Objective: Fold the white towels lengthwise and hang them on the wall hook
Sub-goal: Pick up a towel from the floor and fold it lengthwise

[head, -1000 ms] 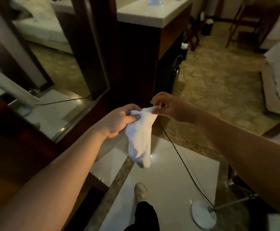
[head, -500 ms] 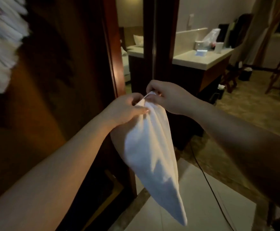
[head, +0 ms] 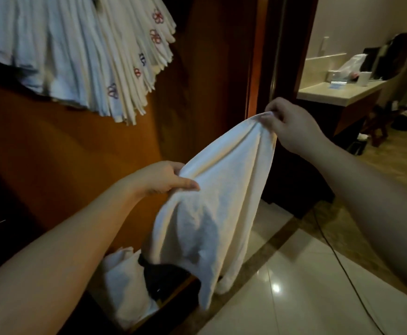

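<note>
Stretching between two hands in the head view, a white towel [head: 212, 201] hangs in mid-air in front of a wooden wall panel [head: 52, 146]. The right hand [head: 292, 124] pinches the towel's upper corner between thumb and fingers, held higher and farther out. The left hand [head: 161, 178] grips the towel's other upper edge lower down, thumb lying across the cloth, fingers curled behind it. The cloth sags between them and drapes down, its lower end hanging above the glossy tiled floor [head: 294, 298]. Up on the left, a bunch of hung towels [head: 81, 49] fans out against the wall, some with small embroidered flowers; their hook is not visible. Below the held towel lies a heap of white towels [head: 122, 286]. A pale countertop [head: 338, 90] stands at the far right.
</note>
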Motion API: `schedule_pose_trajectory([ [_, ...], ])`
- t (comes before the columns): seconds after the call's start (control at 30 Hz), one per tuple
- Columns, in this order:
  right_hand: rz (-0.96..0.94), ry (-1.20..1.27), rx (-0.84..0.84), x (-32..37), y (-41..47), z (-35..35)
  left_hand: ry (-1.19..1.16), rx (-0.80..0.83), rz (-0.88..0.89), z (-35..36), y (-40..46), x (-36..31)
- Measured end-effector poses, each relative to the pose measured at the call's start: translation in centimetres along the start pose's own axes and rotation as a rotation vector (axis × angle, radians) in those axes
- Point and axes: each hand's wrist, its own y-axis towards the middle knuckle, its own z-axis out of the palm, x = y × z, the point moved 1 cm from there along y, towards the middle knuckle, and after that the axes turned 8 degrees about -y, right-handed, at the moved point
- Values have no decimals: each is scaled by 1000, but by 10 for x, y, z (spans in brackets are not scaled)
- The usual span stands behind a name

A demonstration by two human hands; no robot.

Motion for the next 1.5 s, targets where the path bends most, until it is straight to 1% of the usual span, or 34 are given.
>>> schedule_pose_trajectory([
  [0.13,74,98,-56,12,-8,-8,35,-55,-91,-36,-55,15],
  [0.27,76,113,-56,26,-4,-11,459,-95,-232,-67,-99,27],
  [0.37,80,84,-34,35,1,-8,556,-99,-333,-82,-126,35],
  [0.4,89,82,-35,36,1,-6,622,-112,-356,-85,-135,37],
  [0.47,114,81,-34,36,-1,-3,732,-184,-349,-93,-151,42],
  [0.53,122,65,-26,35,-2,1,751,-255,-295,-101,-165,49],
  [0.57,121,57,-24,34,-2,2,696,-298,-250,-105,-171,54],
  [0.6,128,49,-22,33,-2,4,572,-355,-193,-107,-176,59],
  [0.63,143,41,-22,33,-1,4,362,-428,-129,-109,-180,63],
  [0.7,174,30,-25,31,-2,5,-223,-560,25,-109,-186,70],
  [0.73,176,24,-25,31,-2,5,-489,-588,92,-109,-187,71],
  [0.77,173,17,-22,31,-3,6,-688,-589,147,-108,-187,73],
  [0.8,172,9,-11,32,-3,6,-831,-572,183,-106,-186,73],
  [0.87,183,-15,58,33,-2,11,-1005,-585,210,-101,-181,71],
  [0.93,220,-53,208,33,-4,17,-1117,-647,166,-96,-174,68],
  [0.97,244,-54,290,33,-7,20,-1150,-698,114,-93,-170,67],
  [1.03,263,6,439,40,-18,23,-1198,-793,15,-86,-164,67],
  [1.1,248,148,596,56,-30,24,-1226,-833,-31,-78,-160,64],
  [1.17,207,334,746,78,-43,22,-1221,-831,-39,-67,-160,58],
  [1.2,165,401,792,92,-49,20,-1213,-821,-35,-61,-162,54],
  [1.3,35,614,831,137,-66,9,-1182,-767,-2,-39,-167,35],
  [1.37,-7,774,886,163,-73,-2,-1155,-705,63,-24,-170,19],
  [1.4,-50,807,910,174,-76,-7,-1129,-676,87,-18,-171,12],
  [1.43,-115,787,908,183,-78,-11,-1097,-650,102,-14,-171,6],
  [1.5,-278,628,803,197,-78,-17,-1036,-595,120,-8,-173,-5],
])
